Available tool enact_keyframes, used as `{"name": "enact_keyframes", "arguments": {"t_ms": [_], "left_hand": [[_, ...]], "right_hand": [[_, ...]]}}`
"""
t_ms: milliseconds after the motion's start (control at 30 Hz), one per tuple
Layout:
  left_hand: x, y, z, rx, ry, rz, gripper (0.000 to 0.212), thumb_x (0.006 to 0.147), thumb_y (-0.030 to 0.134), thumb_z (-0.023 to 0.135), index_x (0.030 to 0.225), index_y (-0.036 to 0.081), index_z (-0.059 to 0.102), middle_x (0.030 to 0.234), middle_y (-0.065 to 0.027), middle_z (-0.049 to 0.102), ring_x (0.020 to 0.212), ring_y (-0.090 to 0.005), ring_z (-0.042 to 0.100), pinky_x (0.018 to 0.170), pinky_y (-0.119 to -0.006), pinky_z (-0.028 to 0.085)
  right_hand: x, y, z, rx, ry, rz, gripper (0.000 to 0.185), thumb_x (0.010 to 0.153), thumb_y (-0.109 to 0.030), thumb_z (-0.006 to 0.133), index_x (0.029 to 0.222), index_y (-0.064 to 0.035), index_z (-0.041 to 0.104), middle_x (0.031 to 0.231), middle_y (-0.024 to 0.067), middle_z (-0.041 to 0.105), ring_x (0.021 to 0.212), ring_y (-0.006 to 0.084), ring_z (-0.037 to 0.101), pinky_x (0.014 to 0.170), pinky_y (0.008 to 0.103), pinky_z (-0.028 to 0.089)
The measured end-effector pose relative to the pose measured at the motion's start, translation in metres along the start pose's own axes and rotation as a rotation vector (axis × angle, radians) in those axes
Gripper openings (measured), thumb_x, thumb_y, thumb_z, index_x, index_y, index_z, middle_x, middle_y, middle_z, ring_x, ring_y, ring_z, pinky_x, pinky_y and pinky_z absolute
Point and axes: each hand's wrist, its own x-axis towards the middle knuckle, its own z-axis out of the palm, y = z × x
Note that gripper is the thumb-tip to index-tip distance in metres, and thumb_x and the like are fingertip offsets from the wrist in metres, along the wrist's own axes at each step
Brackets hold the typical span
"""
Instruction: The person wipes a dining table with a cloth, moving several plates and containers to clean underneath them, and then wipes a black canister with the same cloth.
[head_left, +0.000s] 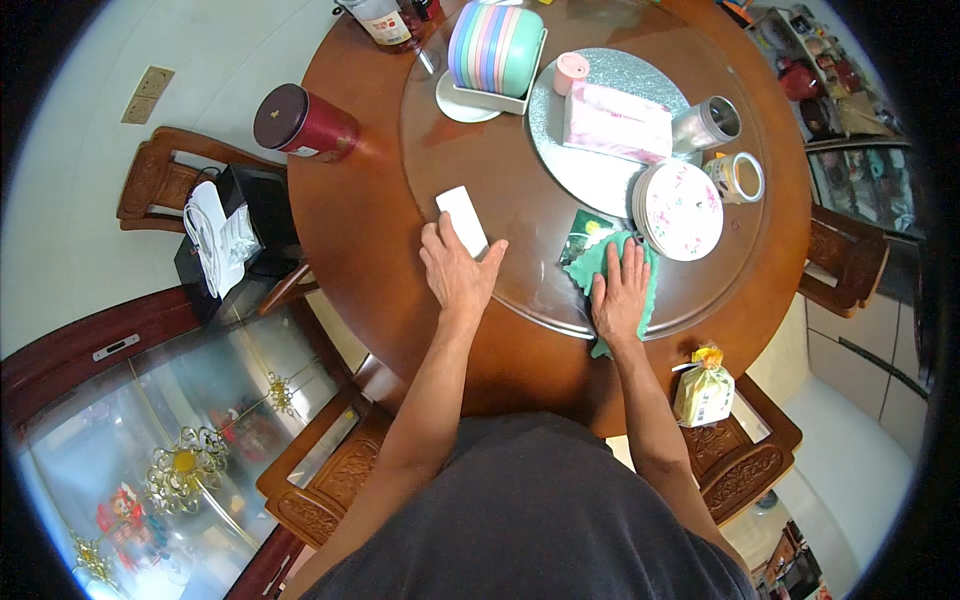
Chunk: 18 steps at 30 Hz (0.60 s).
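My right hand (621, 292) lies flat on a green cloth (592, 268), its palm pressing the cloth to the glass turntable (525, 247) near the edge. A dark green printed packet or card (583, 231) shows just beyond the cloth. My left hand (459, 266) rests with fingers spread at a flat white rectangular object (463, 217); whether it grips it cannot be told. Stacked floral plates (681, 210) stand close beyond my right hand.
On the round wooden table (360, 247) stand a dark red canister (322, 127), a rack of coloured bowls (499, 49), a tissue box (617, 124), a metal cup (705, 124) and an open tin (736, 178). A wrapped package (705, 394) sits at the near right edge. Carved chairs surround the table.
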Motion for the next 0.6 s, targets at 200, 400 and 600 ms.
{"name": "enact_keyframes", "arguments": {"t_ms": [200,400,600], "left_hand": [[-0.001,0.007,0.005,-0.199,-0.079,-0.059,0.081,0.079,0.016,0.073,0.148,0.0,0.033,0.133,-0.0261,0.047,0.118,-0.0428,0.051,0.1,-0.052,0.046],[0.022,0.054,0.033,-0.069,-0.087,0.443,0.066,0.077,0.013,0.069,0.139,0.003,0.049,0.137,-0.0164,0.051,0.121,-0.0384,0.051,0.105,-0.048,0.043],[0.035,0.103,0.078,0.005,-0.187,0.65,0.059,0.08,0.011,0.067,0.137,0.01,0.055,0.139,-0.0097,0.053,0.121,-0.0345,0.052,0.1,-0.048,0.044]], "right_hand": [[0.008,0.019,-0.011,-0.003,0.019,-0.062,0.057,0.098,-0.023,0.053,0.152,-0.0075,0.042,0.161,0.0222,0.031,0.148,0.043,0.027,0.122,0.0546,0.018],[0.011,0.032,-0.019,-0.033,-0.009,-0.105,0.057,0.098,-0.024,0.052,0.151,-0.0077,0.042,0.161,0.0213,0.03,0.15,0.0403,0.025,0.123,0.0534,0.017],[0.011,0.044,-0.024,-0.015,-0.045,-0.139,0.058,0.097,-0.026,0.053,0.151,-0.0102,0.043,0.162,0.0187,0.03,0.151,0.0382,0.025,0.123,0.0527,0.017]]}}
